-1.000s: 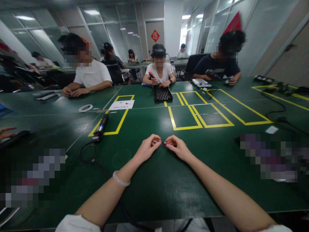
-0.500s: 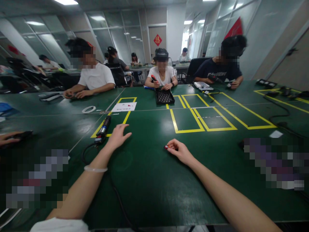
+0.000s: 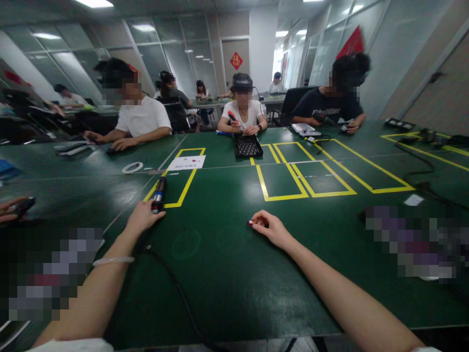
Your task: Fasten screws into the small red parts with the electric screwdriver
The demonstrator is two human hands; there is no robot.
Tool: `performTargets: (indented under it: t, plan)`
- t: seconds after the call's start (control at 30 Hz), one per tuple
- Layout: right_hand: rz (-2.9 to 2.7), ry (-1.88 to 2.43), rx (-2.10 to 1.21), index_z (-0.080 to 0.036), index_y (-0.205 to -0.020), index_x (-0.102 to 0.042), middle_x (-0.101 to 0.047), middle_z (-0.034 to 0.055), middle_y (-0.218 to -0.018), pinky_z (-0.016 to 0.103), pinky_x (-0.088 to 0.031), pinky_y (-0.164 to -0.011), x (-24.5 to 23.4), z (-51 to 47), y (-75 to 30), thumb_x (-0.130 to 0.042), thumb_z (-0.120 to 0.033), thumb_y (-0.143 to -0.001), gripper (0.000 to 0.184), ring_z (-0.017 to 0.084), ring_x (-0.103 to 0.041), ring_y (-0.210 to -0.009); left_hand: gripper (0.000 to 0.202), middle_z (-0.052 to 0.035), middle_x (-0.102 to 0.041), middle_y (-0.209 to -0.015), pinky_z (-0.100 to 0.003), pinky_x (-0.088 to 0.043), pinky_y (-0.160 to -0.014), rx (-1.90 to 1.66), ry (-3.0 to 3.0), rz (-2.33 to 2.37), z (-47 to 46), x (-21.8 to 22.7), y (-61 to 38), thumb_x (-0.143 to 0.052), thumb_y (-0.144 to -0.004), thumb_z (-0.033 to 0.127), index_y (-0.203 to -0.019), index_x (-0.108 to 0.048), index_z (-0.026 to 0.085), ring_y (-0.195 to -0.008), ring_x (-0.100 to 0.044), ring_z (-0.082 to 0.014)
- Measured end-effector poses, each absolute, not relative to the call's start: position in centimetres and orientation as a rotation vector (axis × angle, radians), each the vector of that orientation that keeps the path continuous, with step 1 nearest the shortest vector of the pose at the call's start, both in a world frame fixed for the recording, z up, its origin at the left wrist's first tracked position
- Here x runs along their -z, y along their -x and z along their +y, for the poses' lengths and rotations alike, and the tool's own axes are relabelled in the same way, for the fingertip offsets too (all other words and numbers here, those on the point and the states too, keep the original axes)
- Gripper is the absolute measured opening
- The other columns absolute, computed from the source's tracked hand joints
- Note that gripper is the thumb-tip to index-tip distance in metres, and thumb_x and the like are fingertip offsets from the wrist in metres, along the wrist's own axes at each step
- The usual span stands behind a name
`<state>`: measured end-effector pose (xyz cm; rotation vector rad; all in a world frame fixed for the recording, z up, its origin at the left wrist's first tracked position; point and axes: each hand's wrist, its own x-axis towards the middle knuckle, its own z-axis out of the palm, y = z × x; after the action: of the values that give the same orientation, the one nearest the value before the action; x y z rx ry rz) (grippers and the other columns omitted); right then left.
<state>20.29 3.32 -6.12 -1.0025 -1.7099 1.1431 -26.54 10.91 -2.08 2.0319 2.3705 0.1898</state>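
Observation:
At the left, my left hand is closed around the near end of a black cylindrical electric screwdriver with a silver and blue band. Its thumb shows beside the tool; most of the other fingers are hidden. The screwdriver lies by the yellow tape, and a black cable runs along the table on the near side. Over the middle of the table, my right hand pinches a small red part with a pale spot, too small to name exactly.
On the green table are yellow tape outlines, a white paper sheet with small pieces on it, a white ring and a black tray. People sit opposite; another person's hand is at the far left.
My left hand has moved left and back from over the table to the screwdriver's near end and closed there. The screwdriver has turned slightly. My right hand stays almost still with the red part.

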Motion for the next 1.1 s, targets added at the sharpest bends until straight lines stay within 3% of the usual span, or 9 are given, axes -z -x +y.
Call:
performTargets:
  t: [0.23,0.67,0.93,1.1]
  plan:
    - [-1.710,1.049,-1.141,-0.016,-0.090,-0.059,-0.052,-0.0030,-0.069,0.022,-0.037,-0.057,6.3,3.4,-20.3,-0.064,-0.027,-0.079,0.016,0.010,-0.047,-0.060,0.062,-0.0144,-0.052,-0.107,-0.036,-0.048,-0.083,-0.108,-2.146,2.372,8.6,2.0,17.8,-0.053,-0.076,0.053,-0.122,-0.051,0.012,-0.097,-0.057,-0.0283]
    - [-1.652,1.067,-1.027,-0.018,-0.091,-0.052,-0.052,-0.0046,-0.069,0.022,-0.038,-0.057,6.2,3.4,-20.0,-0.062,-0.024,-0.078,0.017,0.010,-0.047,-0.059,0.068,-0.0107,-0.049,-0.115,-0.032,-0.046,-0.079,-0.286,-2.499,1.756,4.1,2.3,0.0,-0.058,-0.077,0.042,-0.136,-0.035,0.019,-0.104,-0.051,-0.0251]
    - [-1.819,1.086,-0.806,-0.018,-0.082,-0.055,-0.055,-0.0015,-0.079,0.024,-0.042,-0.065,6.5,3.6,-20.7,-0.061,-0.014,-0.078,0.009,0.012,-0.053,-0.067,0.064,-0.0099,-0.048,-0.120,-0.031,-0.046,-0.083,-0.379,-2.495,1.599,3.0,2.8,-3.4,-0.054,-0.081,0.038,-0.139,-0.031,0.023,-0.108,-0.051,-0.0237]
    - [-1.888,1.080,-0.721,-0.019,-0.086,-0.063,-0.054,0.0000,-0.082,0.025,-0.043,-0.068,6.4,3.7,-21.0,-0.062,-0.016,-0.082,0.005,0.013,-0.055,-0.072,0.067,-0.0101,-0.046,-0.126,-0.032,-0.045,-0.086,-0.403,-2.484,1.625,2.8,3.1,-3.2,-0.052,-0.083,0.040,-0.142,-0.027,0.024,-0.110,-0.050,-0.0239]
